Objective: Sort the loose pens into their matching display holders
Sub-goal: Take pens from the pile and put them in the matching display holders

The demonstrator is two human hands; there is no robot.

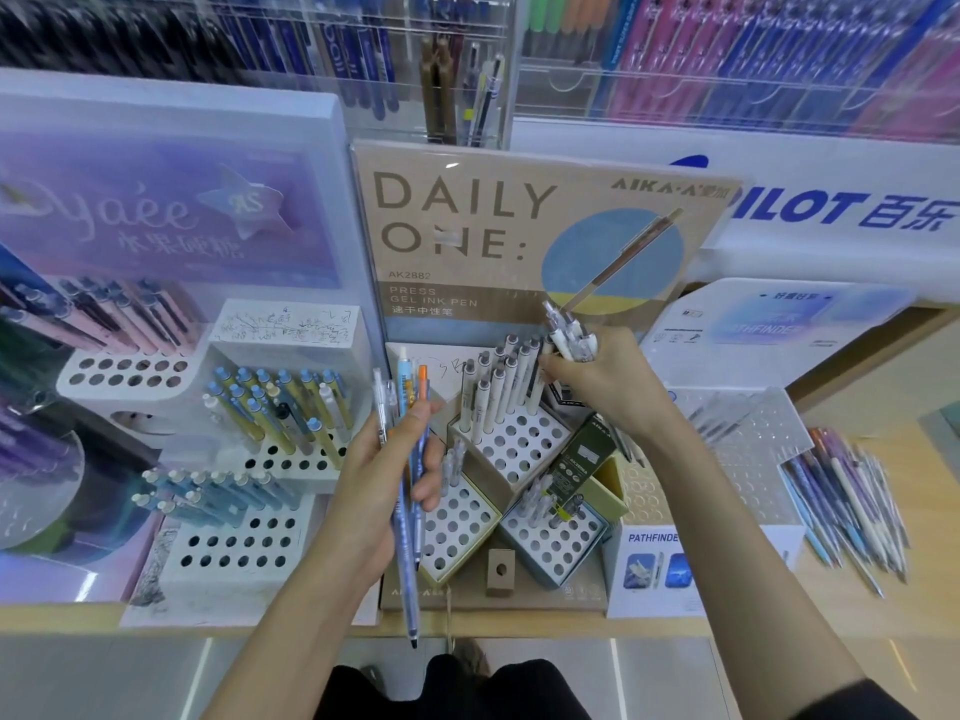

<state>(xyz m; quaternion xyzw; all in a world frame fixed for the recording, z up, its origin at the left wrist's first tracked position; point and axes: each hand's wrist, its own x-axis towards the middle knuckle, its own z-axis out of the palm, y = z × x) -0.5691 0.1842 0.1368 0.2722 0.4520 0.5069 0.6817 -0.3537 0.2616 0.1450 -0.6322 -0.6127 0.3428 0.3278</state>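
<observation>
Shop counter point(930, 537) packed with pen displays: our left hand point(384, 485) grips a bunch of mixed pens point(410, 407) upright, and our right hand point(602, 381) clutches a few white pens point(569, 335) just above the back row of the white holder point(519, 439), where matching pens stand. We judge the step as slotting these white ones in; the next move calls for lowering one tip-first into a free hole without knocking its neighbours. More loose pens point(852, 506) lie on the counter far right, well apart from both hands.
</observation>
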